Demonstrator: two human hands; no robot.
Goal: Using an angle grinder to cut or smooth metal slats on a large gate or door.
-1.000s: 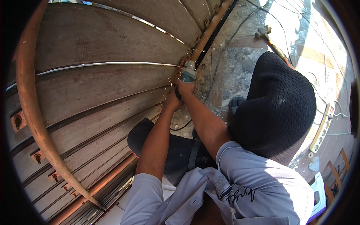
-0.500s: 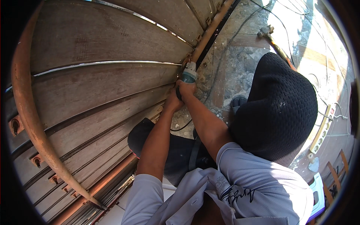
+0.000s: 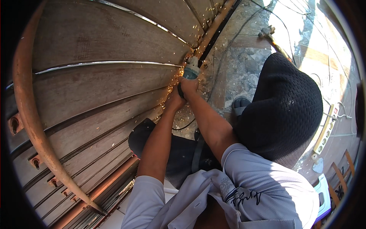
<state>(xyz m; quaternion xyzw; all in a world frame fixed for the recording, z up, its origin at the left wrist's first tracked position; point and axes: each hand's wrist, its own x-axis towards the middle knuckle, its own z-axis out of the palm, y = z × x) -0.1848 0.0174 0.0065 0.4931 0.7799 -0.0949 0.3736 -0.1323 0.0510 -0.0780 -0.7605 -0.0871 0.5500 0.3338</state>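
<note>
An angle grinder [image 3: 191,69] with a teal body and grey head is at a brown metal bar [image 3: 214,28], where it meets the slatted wooden panels [image 3: 106,91]. Orange sparks spray around the head and down along the slats. My right hand [image 3: 187,87] is wrapped round the grinder's body, and my left hand [image 3: 174,98] grips its rear, lower and to the left. The cutting disc is mostly hidden among the sparks.
A curved rusty tube [image 3: 44,145] and bolts line the left. My bent legs in black trousers [image 3: 286,110] frame my arms. On the dusty floor [image 3: 244,53] lie cables, a tool with a metal head [image 3: 267,31], a white power strip [image 3: 326,129] and a blue-white plastic item [image 3: 323,194].
The sparks, faint half a second ago, are much denser and spread higher along the bar. The grinder has shifted slightly up and left, with both hands still on it.
</note>
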